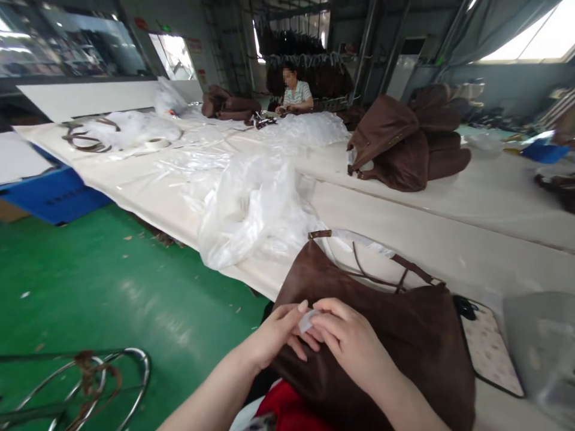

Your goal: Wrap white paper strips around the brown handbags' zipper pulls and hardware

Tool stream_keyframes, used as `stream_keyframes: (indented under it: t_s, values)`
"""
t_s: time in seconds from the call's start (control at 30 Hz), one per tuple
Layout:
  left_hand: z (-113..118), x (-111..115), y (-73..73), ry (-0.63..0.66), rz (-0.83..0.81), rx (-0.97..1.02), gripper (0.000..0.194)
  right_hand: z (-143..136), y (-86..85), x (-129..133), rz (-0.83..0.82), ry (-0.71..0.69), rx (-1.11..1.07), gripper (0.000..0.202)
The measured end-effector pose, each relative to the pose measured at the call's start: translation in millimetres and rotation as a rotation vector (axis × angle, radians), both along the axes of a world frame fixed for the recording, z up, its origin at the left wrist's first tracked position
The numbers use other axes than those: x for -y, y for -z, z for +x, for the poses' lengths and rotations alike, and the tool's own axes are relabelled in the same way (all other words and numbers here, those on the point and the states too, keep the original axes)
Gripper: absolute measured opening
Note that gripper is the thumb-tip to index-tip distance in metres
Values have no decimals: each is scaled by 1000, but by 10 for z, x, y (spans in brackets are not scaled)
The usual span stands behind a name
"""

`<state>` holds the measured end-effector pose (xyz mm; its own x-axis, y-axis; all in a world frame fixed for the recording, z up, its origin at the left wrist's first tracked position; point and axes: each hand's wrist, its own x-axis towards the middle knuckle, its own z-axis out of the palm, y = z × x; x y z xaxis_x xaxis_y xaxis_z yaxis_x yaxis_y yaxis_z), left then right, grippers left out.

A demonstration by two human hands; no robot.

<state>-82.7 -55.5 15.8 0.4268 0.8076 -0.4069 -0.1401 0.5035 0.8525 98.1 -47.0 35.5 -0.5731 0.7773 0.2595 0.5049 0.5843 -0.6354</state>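
A brown handbag lies across the table edge in front of me, its shoulder strap arched above the opening. Part of that strap is wrapped in clear film. Over the bag's near left side, my left hand and my right hand meet at a small white piece, thin like paper or film. Both hands pinch it between their fingers. Right of the bag rests a phone in a patterned case, camera side up.
Crumpled clear plastic bags heap on the long table. More brown bags are piled at the right. A person sits at the far side. Blue crate and metal-framed stool stand at left on the green floor.
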Motion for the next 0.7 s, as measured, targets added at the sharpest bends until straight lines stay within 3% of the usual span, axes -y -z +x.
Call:
stream_keyframes:
  t_s: [0.13,0.33,0.43,0.53,0.7]
  values:
    - [-89,70,115,-91,40,-112,46,-67,179,-2,-76,1,-42,25]
    - [-195,102,339,-283,218,-364,42,-57,432,-103,-305,355,7,13]
    - [-226,99,424,-312,322,-475,38,-144,457,-108,-178,421,239,19]
    - [-222,85,450,-292,344,-498,35,-254,425,-75,-48,465,462,13]
    - [-146,45,397,-234,344,-480,36,-295,390,-26,2,440,562,18]
